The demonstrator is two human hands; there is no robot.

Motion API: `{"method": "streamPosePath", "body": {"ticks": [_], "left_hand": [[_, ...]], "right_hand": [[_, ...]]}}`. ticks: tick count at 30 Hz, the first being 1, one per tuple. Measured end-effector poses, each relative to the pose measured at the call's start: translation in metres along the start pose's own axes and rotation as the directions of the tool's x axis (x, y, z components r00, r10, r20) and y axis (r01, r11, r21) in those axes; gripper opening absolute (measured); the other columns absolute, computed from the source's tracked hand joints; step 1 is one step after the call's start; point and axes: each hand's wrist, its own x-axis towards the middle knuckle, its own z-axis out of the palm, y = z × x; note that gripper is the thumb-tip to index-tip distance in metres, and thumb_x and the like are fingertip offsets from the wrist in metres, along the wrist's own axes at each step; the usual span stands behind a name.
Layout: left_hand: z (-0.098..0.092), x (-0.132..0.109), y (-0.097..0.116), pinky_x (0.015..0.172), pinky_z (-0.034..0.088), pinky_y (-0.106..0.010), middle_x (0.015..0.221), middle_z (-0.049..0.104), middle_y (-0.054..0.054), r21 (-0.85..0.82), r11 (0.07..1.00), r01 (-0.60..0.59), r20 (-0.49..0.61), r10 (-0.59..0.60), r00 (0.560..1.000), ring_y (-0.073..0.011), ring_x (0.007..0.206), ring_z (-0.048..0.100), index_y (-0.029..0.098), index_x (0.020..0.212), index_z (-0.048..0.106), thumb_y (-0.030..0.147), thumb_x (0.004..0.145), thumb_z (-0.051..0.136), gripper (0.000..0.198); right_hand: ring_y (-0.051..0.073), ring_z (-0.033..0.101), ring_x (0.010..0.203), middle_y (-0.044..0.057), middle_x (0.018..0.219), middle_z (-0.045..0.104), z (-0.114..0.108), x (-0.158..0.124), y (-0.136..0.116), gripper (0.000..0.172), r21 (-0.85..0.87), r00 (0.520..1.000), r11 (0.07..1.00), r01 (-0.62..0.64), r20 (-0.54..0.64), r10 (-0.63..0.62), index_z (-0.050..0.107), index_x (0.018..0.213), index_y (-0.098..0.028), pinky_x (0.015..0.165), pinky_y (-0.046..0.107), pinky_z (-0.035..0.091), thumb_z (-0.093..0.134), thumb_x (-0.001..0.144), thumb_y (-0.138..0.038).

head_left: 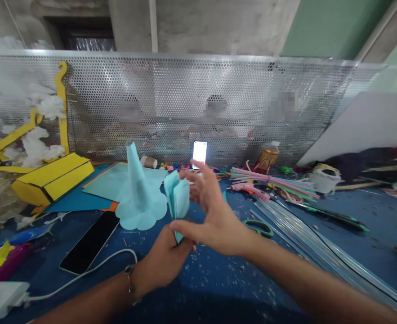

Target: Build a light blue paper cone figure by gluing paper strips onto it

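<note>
The left hand (162, 263) is gripping a folded wad of light-blue paper (177, 201), its fingers curled closed around the wad's lower end, so the paper is rising upright and slightly tilted above those fingertips. The right hand (215, 220) is hovering just beside the wad with its fingers spread wide and released, grasping nothing. Its thumb is reaching in at the wad's lower end, though whether it is touching the paper I cannot tell.

Just beyond the left fingers, a light-blue paper cone (139, 198) with a scalloped base is standing on a teal paper sheet (124, 182). Left of those fingers, a black smartphone (89, 243) is lying face up, with a white charging cable (83, 274) running nearby. Below the right fingers, green-handled scissors (259, 228) are resting beside a bundle of clear glue sticks (319, 252). Beyond the right fingertips, a pink glue gun (248, 191) is lying against a bundle of pastel plastic straws (272, 183). Straight past the fingertips, a lit phone (199, 154) is leaning against a perforated metal panel (185, 90). Far left of the fingers, a yellow card box (51, 177) is sitting on the blue work mat (211, 281).
</note>
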Motion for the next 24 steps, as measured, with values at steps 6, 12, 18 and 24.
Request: {"method": "streamPosePath", "body": {"ticks": [6,12,18,24], "left_hand": [[-0.002,-0.001,0.004,0.064,0.044,-0.029,0.078,0.064,-0.005,0.259,0.959,-0.110,0.128,0.079,0.989,-0.0210,0.075,0.058,0.021,0.078,0.063,0.034,0.091,0.056,0.020],[-0.004,-0.004,0.011,0.081,0.051,-0.031,0.093,0.067,-0.006,0.295,0.953,-0.067,0.132,0.029,0.991,-0.0226,0.091,0.063,0.020,0.085,0.067,0.040,0.094,0.056,0.024],[-0.007,-0.005,0.007,0.073,0.049,-0.030,0.082,0.061,-0.002,0.199,0.975,-0.094,0.171,0.060,0.984,-0.0186,0.077,0.058,0.021,0.093,0.068,0.044,0.099,0.051,0.030],[-0.011,-0.013,0.012,0.077,0.048,-0.030,0.086,0.067,-0.005,0.273,0.891,-0.362,0.446,0.216,0.869,-0.0196,0.080,0.062,0.020,0.092,0.068,0.032,0.097,0.051,0.022]], "right_hand": [[0.029,0.061,0.129,0.004,0.144,0.061,-0.024,0.009,-0.030,0.077,-0.398,0.959,0.877,0.268,0.194,-0.205,0.044,0.152,-0.039,0.111,0.048,0.050,0.084,0.086,-0.033],[0.027,0.065,0.121,0.012,0.127,0.068,-0.029,0.012,-0.032,0.051,-0.468,0.884,0.757,0.457,0.145,-0.444,0.069,0.123,-0.020,0.105,0.041,0.054,0.088,0.080,-0.042],[0.024,0.065,0.119,0.010,0.131,0.068,-0.033,0.019,-0.020,0.039,-0.256,0.971,0.937,0.238,0.057,-0.231,0.061,0.138,-0.024,0.101,0.043,0.055,0.060,0.103,-0.041],[0.028,0.061,0.125,0.013,0.143,0.062,-0.017,0.077,0.026,0.056,-0.071,0.980,0.990,-0.122,0.150,0.132,0.057,0.142,-0.022,0.103,0.048,0.054,0.071,0.093,-0.045]]}}
